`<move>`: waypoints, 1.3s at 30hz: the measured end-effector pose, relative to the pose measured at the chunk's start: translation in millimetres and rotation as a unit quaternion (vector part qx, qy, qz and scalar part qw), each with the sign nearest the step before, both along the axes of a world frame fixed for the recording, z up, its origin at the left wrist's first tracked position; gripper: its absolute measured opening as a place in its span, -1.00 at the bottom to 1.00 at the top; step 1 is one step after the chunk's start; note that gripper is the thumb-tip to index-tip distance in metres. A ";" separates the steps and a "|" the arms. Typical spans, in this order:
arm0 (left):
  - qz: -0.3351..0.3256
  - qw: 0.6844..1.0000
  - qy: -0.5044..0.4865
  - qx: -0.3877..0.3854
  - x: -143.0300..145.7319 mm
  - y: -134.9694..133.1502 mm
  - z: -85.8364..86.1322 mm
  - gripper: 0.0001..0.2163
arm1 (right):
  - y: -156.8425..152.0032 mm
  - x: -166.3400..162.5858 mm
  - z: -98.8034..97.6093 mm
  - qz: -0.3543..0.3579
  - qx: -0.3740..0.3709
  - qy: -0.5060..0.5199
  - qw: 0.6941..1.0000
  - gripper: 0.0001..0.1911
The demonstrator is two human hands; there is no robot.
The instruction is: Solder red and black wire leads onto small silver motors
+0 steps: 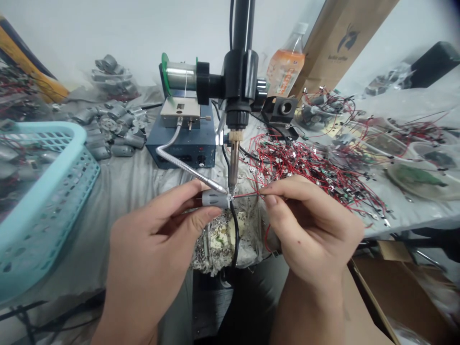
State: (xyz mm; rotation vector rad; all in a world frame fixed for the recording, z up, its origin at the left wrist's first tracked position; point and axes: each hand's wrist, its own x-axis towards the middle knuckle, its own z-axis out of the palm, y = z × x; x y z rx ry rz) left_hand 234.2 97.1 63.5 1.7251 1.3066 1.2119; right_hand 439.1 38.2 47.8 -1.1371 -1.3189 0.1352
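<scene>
My left hand [158, 230] grips a small grey cylindrical motor [214, 198] between thumb and fingers, its terminal end turned to the right. Opposite it, my right hand [305, 220] pinches a thin red wire [247, 194] whose left end meets the motor's terminal. Straight above that joint, a soldering iron [234, 158] points down from a black stand, its tip at or very near the terminal. A silver solder feed tube [194, 170] slants in from the left and ends beside the tip. Whether the tip touches the metal is too small to tell.
A solder spool [181, 75] stands over a blue soldering station [179, 143]. Loose grey motors [122, 127] lie behind a light-blue basket [68, 139] on the left. Tangled red and black wires [305, 167] heap up on the right, before an orange drink bottle [286, 67]. A cardboard box [398, 292] is lower right.
</scene>
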 end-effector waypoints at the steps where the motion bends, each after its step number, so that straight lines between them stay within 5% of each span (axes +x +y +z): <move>1: 0.000 1.000 -0.001 0.000 0.3 0.0 1.0 -0.81 | 0.1 0.0 -0.1 0.000 0.003 -0.004 1.000 -0.72; 31: -0.029 1.000 0.003 0.000 2.1 1.0 3.2 -0.82 | 3.6 -0.3 3.0 -0.037 0.009 -0.069 0.997 -0.74; 39: -0.034 0.998 0.023 0.051 4.6 4.6 4.1 -0.91 | 3.9 -1.3 3.7 -0.044 0.004 -0.061 0.997 -0.74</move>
